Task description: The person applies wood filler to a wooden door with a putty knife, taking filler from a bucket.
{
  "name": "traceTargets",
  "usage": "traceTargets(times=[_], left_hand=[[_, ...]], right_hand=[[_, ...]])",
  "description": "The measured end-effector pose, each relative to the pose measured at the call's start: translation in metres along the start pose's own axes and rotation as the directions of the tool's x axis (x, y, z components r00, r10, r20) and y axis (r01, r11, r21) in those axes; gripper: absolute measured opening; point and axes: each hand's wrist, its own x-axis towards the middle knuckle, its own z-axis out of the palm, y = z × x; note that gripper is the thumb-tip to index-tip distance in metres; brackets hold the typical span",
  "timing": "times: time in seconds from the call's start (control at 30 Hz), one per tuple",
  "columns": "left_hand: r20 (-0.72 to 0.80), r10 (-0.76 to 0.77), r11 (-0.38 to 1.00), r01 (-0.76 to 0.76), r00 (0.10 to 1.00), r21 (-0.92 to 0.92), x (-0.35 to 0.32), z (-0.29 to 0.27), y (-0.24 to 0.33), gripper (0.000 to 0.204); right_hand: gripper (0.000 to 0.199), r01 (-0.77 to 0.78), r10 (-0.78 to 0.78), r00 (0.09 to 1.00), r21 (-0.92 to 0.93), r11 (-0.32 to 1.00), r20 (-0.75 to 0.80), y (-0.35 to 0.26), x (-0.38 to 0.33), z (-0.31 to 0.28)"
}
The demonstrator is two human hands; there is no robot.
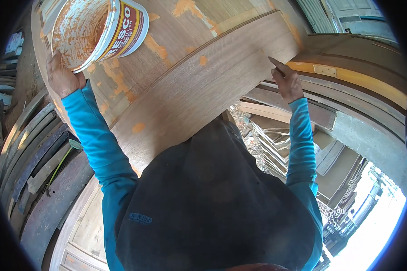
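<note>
A white plastic bucket (138,34) with a dark red and yellow label lies tipped at the upper left, its mouth toward the left. Orange filler is smeared over its inner wall. My left hand (64,77) grips the bucket by its lower rim. Over the right end of the wooden door panel (203,86), my right hand (288,85) is closed around a thin, dark, pointed blade like a putty knife (277,64); the fingers cover its handle. Orange filler patches (138,128) dot the panel and the boards beyond its grooved edge.
Curved wooden pieces (54,171) are stacked along the left. Right of the panel lie long boards (348,81), one edged yellow with a metal hinge plate (325,71). Cardboard sheets (341,174) and rubble (257,153) show below them. Another panelled door (88,226) is at lower left.
</note>
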Motion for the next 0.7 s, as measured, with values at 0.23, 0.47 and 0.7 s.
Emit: traceTargets(times=[0.23, 0.47, 0.7], left_hand=[[-0.171, -0.065, 0.997, 0.058, 0.983, -0.047, -0.012, 0.041, 0.009, 0.053], [-0.286, -0.055, 0.951, 0.138, 0.957, 0.276, -0.072, 0.009, -0.022, 0.059], [-0.146, 0.128, 0.810, -0.019, 0.981, 0.586, -0.107, -0.053, -0.084, 0.053]], right_hand=[[0.028, 0.149, -0.134, 0.989, -0.529, 0.835, 0.066, -0.018, 0.020, 0.004], [0.028, 0.214, -0.174, 0.977, -0.578, 0.788, 0.124, -0.009, 0.028, -0.007], [0.031, 0.231, -0.205, 0.972, -0.563, 0.793, 0.110, 0.011, 0.043, -0.015]])
